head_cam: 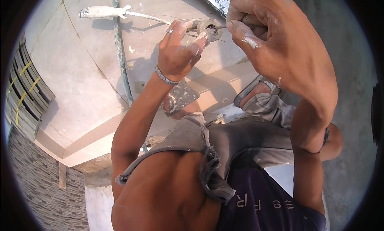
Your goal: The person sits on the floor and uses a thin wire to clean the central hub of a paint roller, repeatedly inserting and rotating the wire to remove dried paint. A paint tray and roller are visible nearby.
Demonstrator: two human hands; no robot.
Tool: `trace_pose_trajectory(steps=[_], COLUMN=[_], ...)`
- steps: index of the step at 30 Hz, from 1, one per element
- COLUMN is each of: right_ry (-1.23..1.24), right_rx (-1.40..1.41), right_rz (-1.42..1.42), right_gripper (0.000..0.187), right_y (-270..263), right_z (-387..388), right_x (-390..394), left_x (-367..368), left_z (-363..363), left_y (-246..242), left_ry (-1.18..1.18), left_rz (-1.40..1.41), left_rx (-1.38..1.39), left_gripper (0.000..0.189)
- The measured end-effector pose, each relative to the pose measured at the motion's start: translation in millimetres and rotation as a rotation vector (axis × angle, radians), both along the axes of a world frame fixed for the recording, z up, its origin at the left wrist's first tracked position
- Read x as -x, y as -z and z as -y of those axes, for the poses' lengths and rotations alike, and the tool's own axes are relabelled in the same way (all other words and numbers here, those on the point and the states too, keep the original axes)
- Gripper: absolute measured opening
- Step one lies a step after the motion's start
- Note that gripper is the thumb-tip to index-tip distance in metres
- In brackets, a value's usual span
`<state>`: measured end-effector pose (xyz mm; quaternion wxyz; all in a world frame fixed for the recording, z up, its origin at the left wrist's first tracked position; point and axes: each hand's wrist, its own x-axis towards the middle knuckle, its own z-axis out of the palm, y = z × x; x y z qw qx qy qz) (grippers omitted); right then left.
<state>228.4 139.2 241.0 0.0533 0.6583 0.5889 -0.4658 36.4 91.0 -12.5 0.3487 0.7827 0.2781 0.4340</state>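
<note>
My left hand (183, 48), with a ring and a bracelet, grips a round, pale, plaster-smeared part (205, 25) with a hole in its end, perhaps the end of a paint roller. A thin metal rod (150, 18) runs from behind these fingers to a white-coated tool handle (103, 12), whose shadow falls on the floor below. Just right of the round part, my right hand (255, 30) is closed, its thumb and forefinger pinching a thin wire-like piece (222, 27) that reaches to the hole. White residue marks both hands. The inside of the hole is hard to make out.
A paint-spotted pipe or hose (121, 51) crosses the tiled floor (81, 81). Strapped stacked panels (28, 87) stand at left. At the top lies a patterned, white-smeared sheet (220, 1). Below my hands are a sandalled foot (255, 91), a printed sandal strap (181, 97) and a step edge (93, 135).
</note>
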Motion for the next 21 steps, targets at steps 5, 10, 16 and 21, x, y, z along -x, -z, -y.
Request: trace_pose_trajectory(steps=[5, 10, 16, 21], right_ry=[0.117, 0.208, 0.276, 0.285], right_rx=[-0.430, -0.327, -0.425, -0.398], right_rz=[0.075, 0.063, -0.007, -0.028], right_gripper=[0.018, 0.017, 0.012, 0.013], right_y=[27.9, 34.3, 53.9, 53.4], right_z=[41.7, 56.0, 71.1, 69.8], right_x=[10.0, 20.6, 24.9, 25.0], left_x=[2.2, 4.3, 3.1, 2.9], left_z=[-8.9, -4.1, -2.2, -0.3], left_y=[3.4, -13.6, -8.7, -2.9], left_ry=[-0.001, 0.046, 0.046, 0.024], left_rz=[0.028, -0.092, 0.012, 0.041], left_rx=[-0.125, 0.064, 0.152, 0.122], left_gripper=[0.053, 0.044, 0.053, 0.058])
